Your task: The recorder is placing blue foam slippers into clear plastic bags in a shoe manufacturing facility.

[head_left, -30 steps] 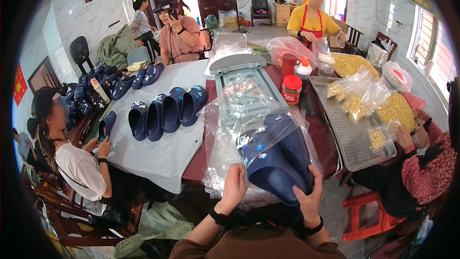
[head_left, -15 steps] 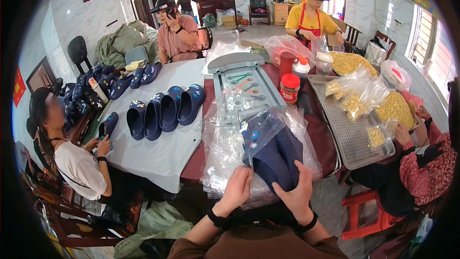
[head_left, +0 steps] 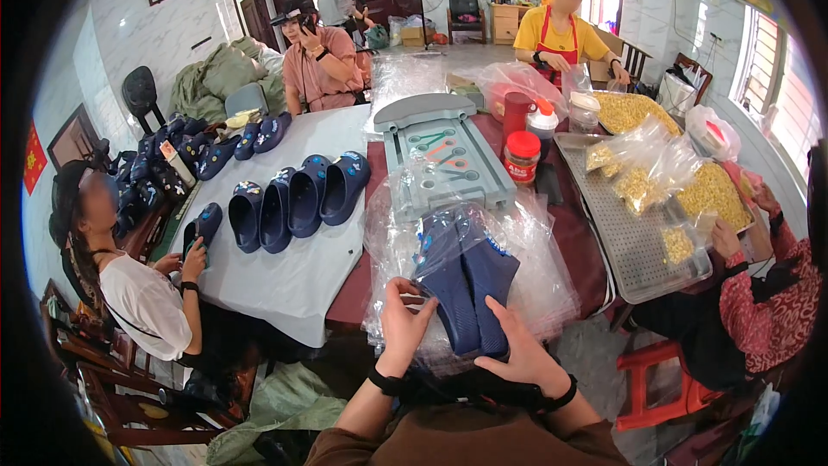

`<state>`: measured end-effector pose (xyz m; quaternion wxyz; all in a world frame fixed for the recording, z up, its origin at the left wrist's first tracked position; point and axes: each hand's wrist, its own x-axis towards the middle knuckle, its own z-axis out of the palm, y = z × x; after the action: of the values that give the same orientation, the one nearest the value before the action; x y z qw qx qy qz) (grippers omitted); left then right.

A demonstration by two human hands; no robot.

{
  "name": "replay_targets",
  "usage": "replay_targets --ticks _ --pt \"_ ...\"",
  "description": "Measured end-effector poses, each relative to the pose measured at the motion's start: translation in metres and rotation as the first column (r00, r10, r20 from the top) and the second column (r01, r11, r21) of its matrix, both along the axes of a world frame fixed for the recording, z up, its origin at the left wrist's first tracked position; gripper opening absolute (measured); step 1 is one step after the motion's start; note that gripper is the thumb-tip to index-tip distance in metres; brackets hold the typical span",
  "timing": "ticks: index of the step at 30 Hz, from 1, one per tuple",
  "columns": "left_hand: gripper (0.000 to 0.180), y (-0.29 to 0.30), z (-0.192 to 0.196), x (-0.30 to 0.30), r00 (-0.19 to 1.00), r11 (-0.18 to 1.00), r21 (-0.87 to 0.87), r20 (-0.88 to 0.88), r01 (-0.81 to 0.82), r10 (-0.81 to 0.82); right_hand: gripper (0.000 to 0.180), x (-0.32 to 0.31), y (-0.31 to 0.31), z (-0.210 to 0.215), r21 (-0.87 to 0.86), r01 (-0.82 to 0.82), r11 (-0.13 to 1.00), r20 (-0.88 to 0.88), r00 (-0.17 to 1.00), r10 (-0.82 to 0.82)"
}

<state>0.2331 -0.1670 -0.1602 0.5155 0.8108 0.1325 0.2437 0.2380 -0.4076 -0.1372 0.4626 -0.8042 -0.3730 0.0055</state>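
Directly in front of me lies a pair of navy clogs (head_left: 467, 286), side by side with their soles partly showing and small colored charms along the edges. Clear plastic covers at least their upper part; how far the bag reaches is hard to tell. Beneath them is a stack of clear plastic bags (head_left: 552, 293). My left hand (head_left: 405, 325) is beside the clogs' left edge, thumb and fingers apart. On the other side my right hand (head_left: 523, 348) has its fingers spread, a fingertip at the right clog's edge.
A grey plastic tool-shaped board (head_left: 448, 160) stands beyond the bags. Left are several navy clogs (head_left: 304, 198) on a white sheet and a seated person (head_left: 147, 293) holding another. Right are a red-lidded jar (head_left: 522, 158), a metal tray (head_left: 617, 237) with bagged yellow pieces, and a red stool (head_left: 660, 384).
The clog pair has turned more upright and shifted slightly left, soles now showing. My left hand has moved left and loosened its pinch; my right hand has slid lower along the clogs.
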Motion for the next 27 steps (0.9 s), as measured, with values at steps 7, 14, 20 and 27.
replay_targets --ticks 7,14,20,27 --pt "0.035 0.01 -0.017 0.002 0.985 0.998 0.017 0.159 -0.067 0.064 0.11 0.013 -0.021 0.0 0.069 -0.043 0.997 -0.307 0.95 0.062" --pt "0.086 -0.025 0.038 -0.049 0.886 0.838 0.418 0.139 0.352 -0.442 0.102 0.037 -0.033 -0.009 0.108 0.092 0.99 -0.237 0.969 -0.065" --pt "0.099 -0.049 0.028 -0.046 0.857 0.594 0.687 -0.082 0.418 -0.509 0.061 0.103 -0.02 -0.025 0.206 0.497 0.843 0.048 0.855 -0.516" --pt "0.095 -0.06 0.016 -0.037 0.885 0.622 0.684 -0.074 0.381 -0.46 0.035 0.144 -0.007 -0.027 0.047 0.524 0.85 0.119 0.842 -0.526"
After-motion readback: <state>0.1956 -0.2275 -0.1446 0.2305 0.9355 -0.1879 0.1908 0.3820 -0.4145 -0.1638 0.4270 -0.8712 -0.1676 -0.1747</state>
